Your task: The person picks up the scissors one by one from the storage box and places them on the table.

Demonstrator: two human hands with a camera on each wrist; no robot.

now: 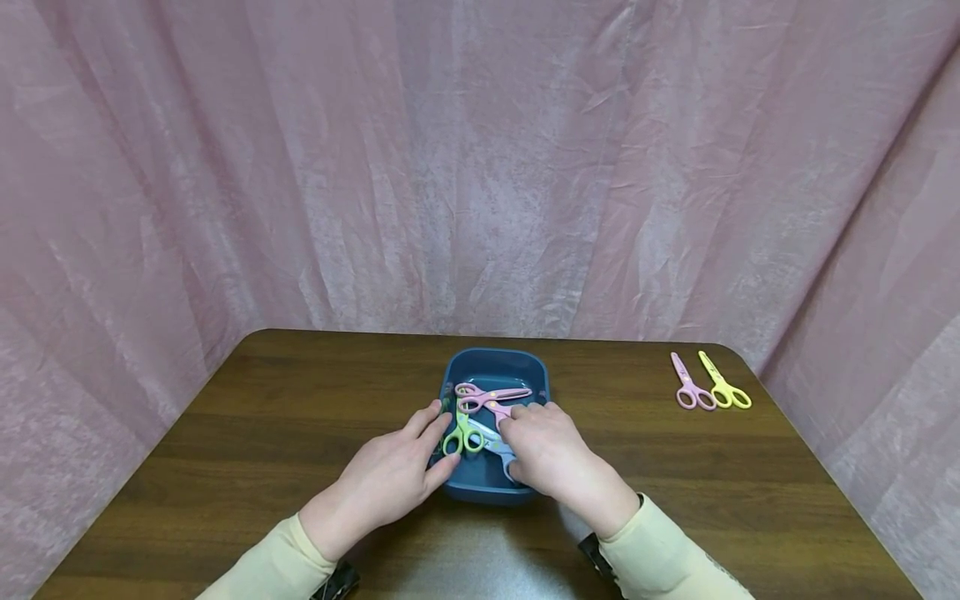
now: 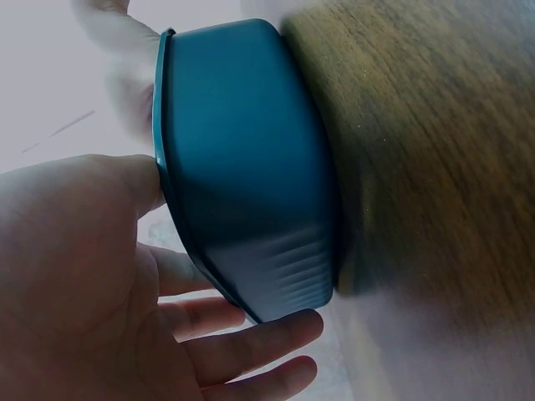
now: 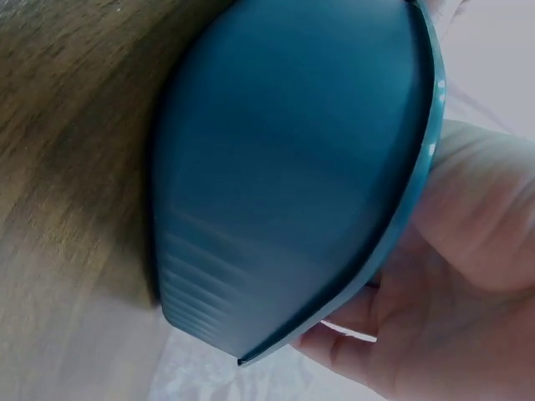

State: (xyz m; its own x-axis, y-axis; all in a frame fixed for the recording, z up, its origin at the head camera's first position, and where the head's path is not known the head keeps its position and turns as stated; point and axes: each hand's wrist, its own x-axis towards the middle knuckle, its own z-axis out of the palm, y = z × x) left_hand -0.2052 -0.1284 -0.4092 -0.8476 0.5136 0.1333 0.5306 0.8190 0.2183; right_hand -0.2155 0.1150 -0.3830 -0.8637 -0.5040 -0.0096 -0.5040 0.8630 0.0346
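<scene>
A dark blue plastic basket (image 1: 495,360) sits near the middle of the table, holding several small scissors. Pink scissors (image 1: 515,392) lie across green scissors (image 1: 463,435) in it, with light blue scissors (image 1: 489,442) beside them. My left hand (image 1: 390,477) lies at the basket's left rim, fingers mostly straight; in the left wrist view its thumb touches the rim. Over the right rim, my right hand (image 1: 551,454) reaches in with bent fingers, close by the blue scissors and a second pink handle. Its fingertips are hidden, so I cannot tell whether it grips any scissors.
Toward the table's back right corner, another pair of pink scissors (image 1: 689,385) and yellow scissors (image 1: 723,383) lie side by side. Brown wood-grain tabletop (image 1: 300,417) surrounds the basket. A pink curtain (image 1: 480,167) hangs behind the table and along its sides.
</scene>
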